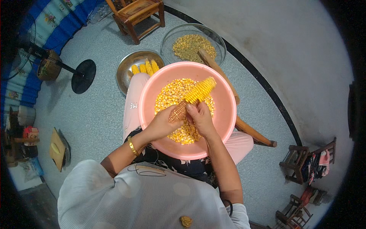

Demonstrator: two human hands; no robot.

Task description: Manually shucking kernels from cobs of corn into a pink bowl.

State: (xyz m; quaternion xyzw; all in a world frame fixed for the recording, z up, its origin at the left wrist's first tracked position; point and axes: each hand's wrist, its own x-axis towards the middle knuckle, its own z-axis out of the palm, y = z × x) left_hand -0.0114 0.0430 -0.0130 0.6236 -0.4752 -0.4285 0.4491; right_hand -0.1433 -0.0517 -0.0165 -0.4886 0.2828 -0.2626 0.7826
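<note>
A pink plastic basin (222, 123) rests on my lap, with loose yellow corn kernels (171, 93) spread over its bottom. Above them is a corn ear (200, 91), its yellow kernels slanting up to the right. A bare brown cob (177, 111) meets its lower end; whether it is part of the same ear or a separate piece, I cannot tell. My left hand (163, 121) grips the bare cob. My right hand (202, 117) pinches the corn where the kernels begin, thumb on top and some fingers hidden behind.
Beyond my left knee sits a metal bowl (122, 67) with several corn ears (148, 67). A round sieve (165, 47) holds kernels and debris. Near it are a wooden chair (140, 11) and a wooden bench-like piece (254, 134). A fan base (83, 76) stands left; small chairs (296, 163) stand right.
</note>
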